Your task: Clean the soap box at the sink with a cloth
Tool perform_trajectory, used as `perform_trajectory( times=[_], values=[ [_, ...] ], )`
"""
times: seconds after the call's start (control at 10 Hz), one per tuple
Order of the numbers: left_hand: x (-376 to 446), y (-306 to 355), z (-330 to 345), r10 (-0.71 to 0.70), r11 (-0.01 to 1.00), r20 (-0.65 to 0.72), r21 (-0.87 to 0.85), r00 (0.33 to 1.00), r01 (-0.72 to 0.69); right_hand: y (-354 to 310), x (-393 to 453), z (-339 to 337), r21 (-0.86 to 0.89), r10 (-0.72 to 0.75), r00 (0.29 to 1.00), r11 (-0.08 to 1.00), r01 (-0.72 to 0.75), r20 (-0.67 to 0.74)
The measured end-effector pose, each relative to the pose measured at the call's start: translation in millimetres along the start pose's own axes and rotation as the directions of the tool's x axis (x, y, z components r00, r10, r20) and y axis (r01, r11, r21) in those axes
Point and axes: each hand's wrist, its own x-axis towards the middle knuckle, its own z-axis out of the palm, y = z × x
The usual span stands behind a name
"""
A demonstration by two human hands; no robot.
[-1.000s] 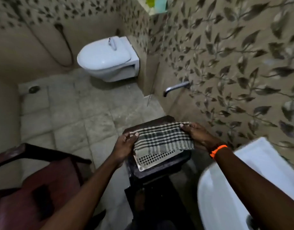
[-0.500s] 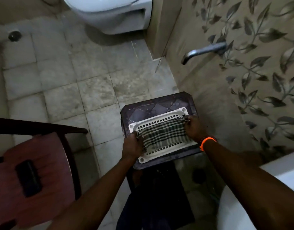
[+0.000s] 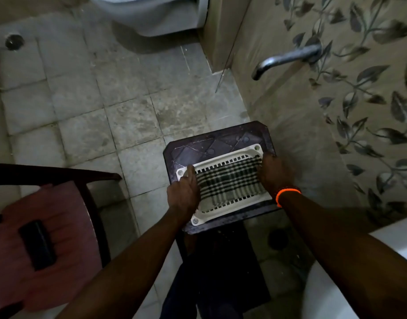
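A white slotted soap box [image 3: 248, 153] lies flat on a dark plastic stool [image 3: 204, 143]. A black-and-white checked cloth [image 3: 230, 183] is spread inside the box, covering most of its grid. My left hand [image 3: 183, 192] presses on the cloth's left edge, thumb on the box rim. My right hand [image 3: 275, 173], with an orange band at the wrist, grips the cloth's right edge. The white sink [image 3: 359, 282] shows only as a rim at the bottom right.
A wall tap [image 3: 283, 58] juts out above the stool on the leaf-patterned wall. The toilet [image 3: 152, 12] stands at the top. A red chair [image 3: 43, 238] with a dark phone on it sits at the left. A floor drain [image 3: 14, 41] is top left.
The cloth came down from held above the box to lying spread inside it. Both hands moved down onto its edges. The camera tilted downward.
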Motion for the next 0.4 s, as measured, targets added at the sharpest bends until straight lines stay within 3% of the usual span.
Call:
perform_trajectory(
  times=[0.2, 0.4],
  values=[
    [-11.6, 6.3, -14.9, 0.042, 0.996, -0.104, -0.072, 0.994, -0.049, -10.9, -17.9, -10.8, 0.014, -0.007, 0.994, 1.0, 0.008, -0.106],
    [-16.2, 20.4, -83.9, 0.153, 0.98, -0.262, -0.08, 0.953, -0.179, -35.9, -49.0, -51.8, 0.042, -0.07, 0.972, 0.996, 0.082, -0.224]
  ],
)
